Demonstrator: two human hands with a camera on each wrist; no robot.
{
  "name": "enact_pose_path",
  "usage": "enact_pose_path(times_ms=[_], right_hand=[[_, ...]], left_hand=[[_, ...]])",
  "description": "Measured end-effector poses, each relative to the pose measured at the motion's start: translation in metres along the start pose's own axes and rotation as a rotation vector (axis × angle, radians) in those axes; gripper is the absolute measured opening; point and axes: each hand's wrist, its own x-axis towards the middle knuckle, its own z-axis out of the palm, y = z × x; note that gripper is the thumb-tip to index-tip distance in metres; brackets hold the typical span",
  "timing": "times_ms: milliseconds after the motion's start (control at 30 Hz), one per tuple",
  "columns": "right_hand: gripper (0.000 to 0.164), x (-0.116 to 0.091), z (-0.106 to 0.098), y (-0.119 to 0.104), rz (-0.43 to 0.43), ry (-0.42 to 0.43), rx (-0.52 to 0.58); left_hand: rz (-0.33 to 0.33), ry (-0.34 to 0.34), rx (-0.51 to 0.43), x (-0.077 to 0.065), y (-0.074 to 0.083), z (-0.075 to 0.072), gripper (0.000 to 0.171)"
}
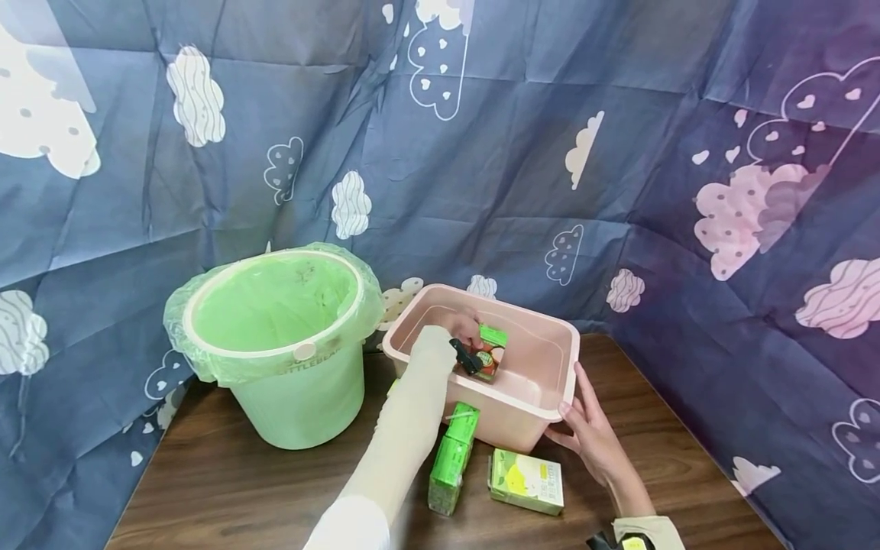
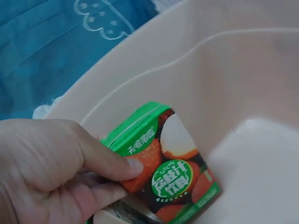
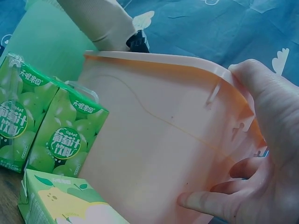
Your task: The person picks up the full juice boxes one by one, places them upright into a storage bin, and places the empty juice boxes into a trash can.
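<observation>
My left hand (image 1: 467,330) reaches into the pink plastic tub (image 1: 505,418). In the left wrist view it pinches a lychee juice carton (image 2: 180,161), green-topped with red and white fruit, the thumb across its front. The carton is tilted inside the tub, near the wall. With my right hand (image 1: 596,443) I grip the tub's right front corner; in the right wrist view the thumb lies at the rim and fingers touch the outer wall. Green grape juice cartons (image 3: 67,137) stand against the tub's front. A yellow-green carton (image 1: 526,481) lies flat beside them.
A light green bin (image 1: 299,409) lined with a green bag stands left of the tub on the brown wooden table (image 1: 206,489). Dark blue cloth (image 1: 481,168) with cloud prints hangs behind and to the right.
</observation>
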Motion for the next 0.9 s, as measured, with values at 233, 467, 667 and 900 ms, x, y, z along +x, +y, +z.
enact_pose_path(times_ms=[233, 467, 667, 900], right_hand=[[0.077, 0.000, -0.001, 0.001, -0.016, -0.014, 0.010], [0.077, 0.000, -0.002, 0.001, -0.026, -0.033, 0.023], [0.077, 0.000, 0.002, 0.000, -0.028, -0.041, 0.025], [0.076, 0.002, -0.002, 0.002, -0.021, -0.017, -0.007]], left_hand=[[0.011, 0.132, 0.337, -0.019, 0.016, 0.008, 0.019], [0.006, 0.125, 0.313, -0.024, 0.014, 0.009, 0.015], [0.045, 0.098, 0.149, -0.027, 0.010, 0.002, 0.019], [0.094, 0.107, -0.028, -0.036, 0.008, -0.010, 0.030]])
